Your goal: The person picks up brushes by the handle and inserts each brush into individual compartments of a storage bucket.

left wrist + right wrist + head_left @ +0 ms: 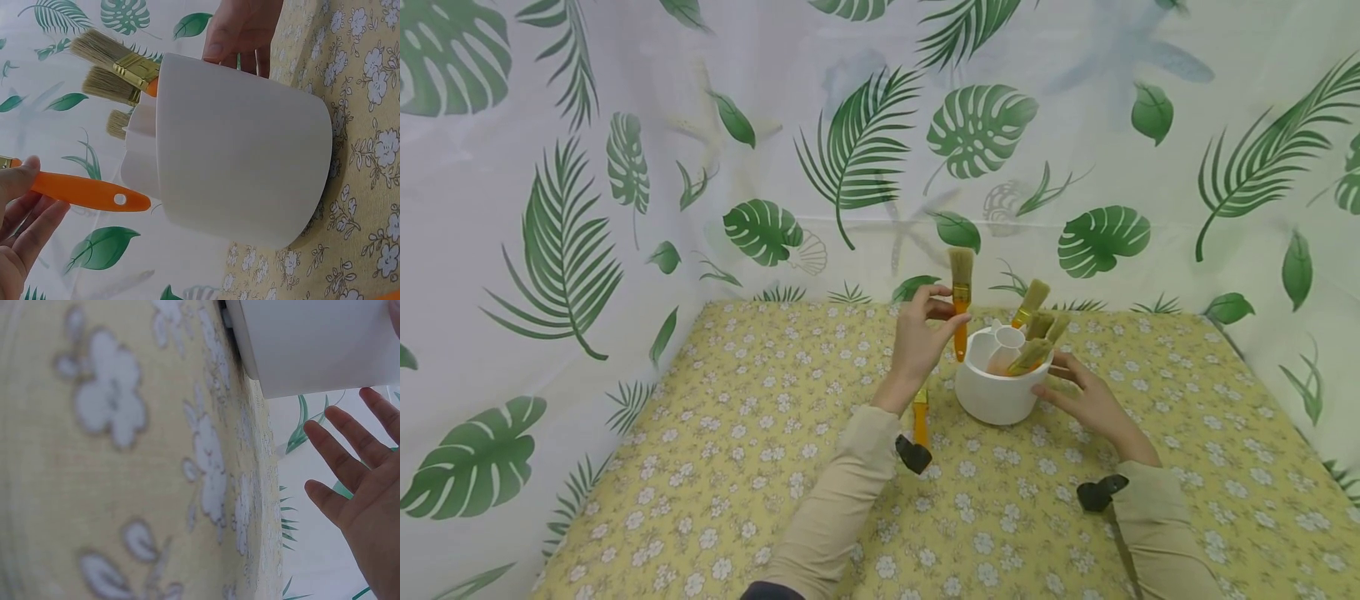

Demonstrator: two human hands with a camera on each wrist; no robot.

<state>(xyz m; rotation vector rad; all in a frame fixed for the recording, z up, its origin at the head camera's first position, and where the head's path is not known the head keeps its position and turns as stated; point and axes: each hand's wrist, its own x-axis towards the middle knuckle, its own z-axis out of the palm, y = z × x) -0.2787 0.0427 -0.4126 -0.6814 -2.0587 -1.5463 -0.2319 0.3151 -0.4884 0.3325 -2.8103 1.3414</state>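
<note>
My left hand (921,329) pinches a paintbrush (961,333) by its orange handle, bristles upward, beside the rim of a round white holder (996,400). In the left wrist view, the handle's holed end (134,203) points toward the holder, close by its rim. Several paintbrushes (1033,354) stand bristles up inside the holder, around a white inner cup (1009,337). At the holder's right side is my right hand (1086,400), its thumb against the wall. The right wrist view shows that hand's fingers (340,459) spread and fairly straight, an index fingertip at the holder's edge.
Another orange-handled paintbrush (921,421) lies on the floral tablecloth (737,467), partly behind my left forearm. Leaf-print curtains (850,167) hang at the back and sides of the table. A black camera mount (913,454) is strapped at each wrist.
</note>
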